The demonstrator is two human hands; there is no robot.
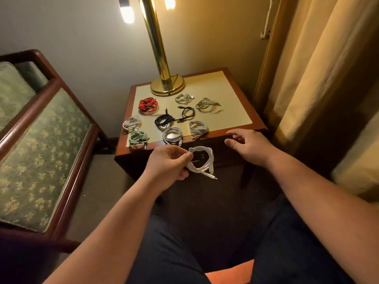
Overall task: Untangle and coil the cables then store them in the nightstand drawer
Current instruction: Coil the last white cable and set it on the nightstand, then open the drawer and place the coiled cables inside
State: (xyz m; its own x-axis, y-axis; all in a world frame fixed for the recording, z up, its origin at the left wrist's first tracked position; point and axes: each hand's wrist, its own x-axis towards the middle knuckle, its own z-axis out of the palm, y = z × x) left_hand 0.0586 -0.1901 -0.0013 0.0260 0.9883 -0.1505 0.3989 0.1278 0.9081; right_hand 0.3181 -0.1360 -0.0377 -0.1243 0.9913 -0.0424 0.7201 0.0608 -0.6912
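Note:
My left hand [169, 163] pinches a coiled white cable [202, 161] in front of the nightstand [235, 131], below its front edge; a plug end hangs from the coil. My right hand [249, 145] hovers just right of the coil, fingers loosely spread, holding nothing. Several coiled cables lie on the nightstand top: a red one [148, 104], a black one [163, 119], a thinner black one [187, 111], a mint green one [138, 138], and white and grey ones [172, 135]. The drawer front is dark and I cannot make it out.
A brass lamp base [167, 86] stands at the back of the nightstand. A green upholstered wooden bench [41, 144] is on the left. Curtains [317, 68] hang on the right. My legs fill the lower middle of the view.

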